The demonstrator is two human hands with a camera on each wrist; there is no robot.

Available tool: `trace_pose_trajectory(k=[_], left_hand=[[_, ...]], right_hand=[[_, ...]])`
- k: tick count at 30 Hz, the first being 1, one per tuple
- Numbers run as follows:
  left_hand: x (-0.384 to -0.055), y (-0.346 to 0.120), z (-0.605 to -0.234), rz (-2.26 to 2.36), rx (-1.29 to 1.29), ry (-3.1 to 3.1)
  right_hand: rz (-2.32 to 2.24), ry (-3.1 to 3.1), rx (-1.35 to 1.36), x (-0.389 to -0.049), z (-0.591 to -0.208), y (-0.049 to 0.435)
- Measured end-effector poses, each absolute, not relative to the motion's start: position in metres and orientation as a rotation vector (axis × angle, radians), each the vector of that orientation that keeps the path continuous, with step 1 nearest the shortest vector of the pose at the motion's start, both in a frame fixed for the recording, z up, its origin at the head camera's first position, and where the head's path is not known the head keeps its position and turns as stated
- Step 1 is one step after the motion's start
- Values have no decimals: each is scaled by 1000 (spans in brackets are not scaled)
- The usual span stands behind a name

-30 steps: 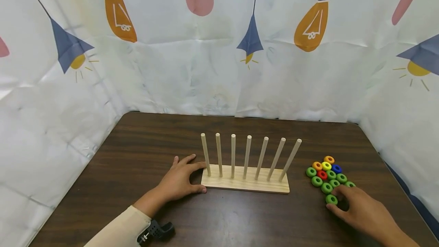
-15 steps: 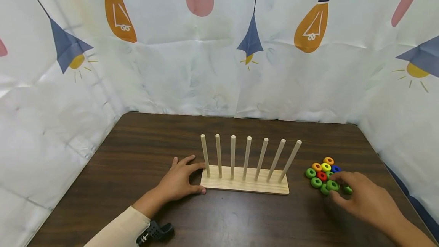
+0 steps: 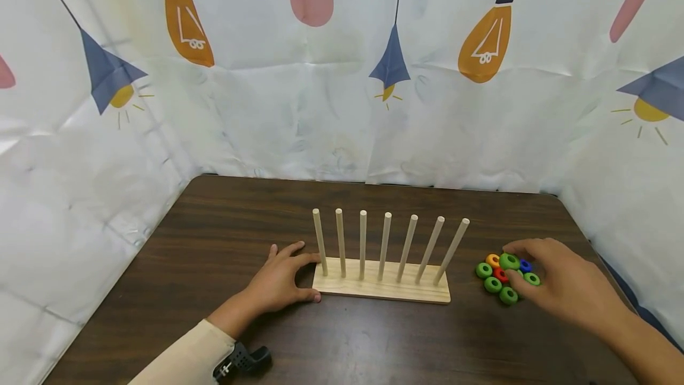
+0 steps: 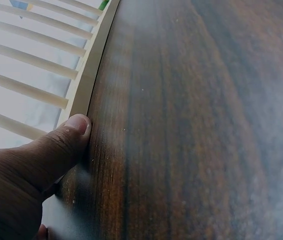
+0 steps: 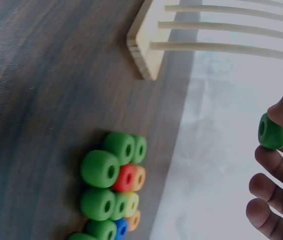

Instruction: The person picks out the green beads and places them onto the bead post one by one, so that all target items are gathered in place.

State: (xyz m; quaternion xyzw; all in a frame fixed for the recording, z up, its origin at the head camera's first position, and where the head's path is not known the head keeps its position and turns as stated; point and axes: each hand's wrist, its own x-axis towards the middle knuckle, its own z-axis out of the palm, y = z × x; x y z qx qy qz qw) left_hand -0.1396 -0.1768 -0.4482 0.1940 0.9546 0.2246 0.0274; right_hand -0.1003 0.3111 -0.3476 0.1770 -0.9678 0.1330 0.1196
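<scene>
Seven-odd rods aside, the wooden peg board is pale, with several bare upright pegs. My left hand grips its left end, thumb along the front edge and index finger at the back corner. In the left wrist view the thumb presses on the base's edge. My right hand pinches a green bead between thumb and finger, raised over the bead cluster. Below it several green beads lie together with a red bead, an orange bead and a blue bead.
The dark wood-grain table carries everything. Behind it hangs a white sheet printed with bulbs and lamps. A black wrist strap sits on the left forearm.
The right hand has lifted a green bead from the near side of the cluster and carried it up and away from me over the other beads. The left hand stays still.
</scene>
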Motion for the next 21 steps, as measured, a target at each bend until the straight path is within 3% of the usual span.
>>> trace_pose_trajectory(k=[21], left_hand=[[-139, -178, -448, 694, 604, 2947]], right_hand=[[347, -2597, 744, -112, -302, 288]])
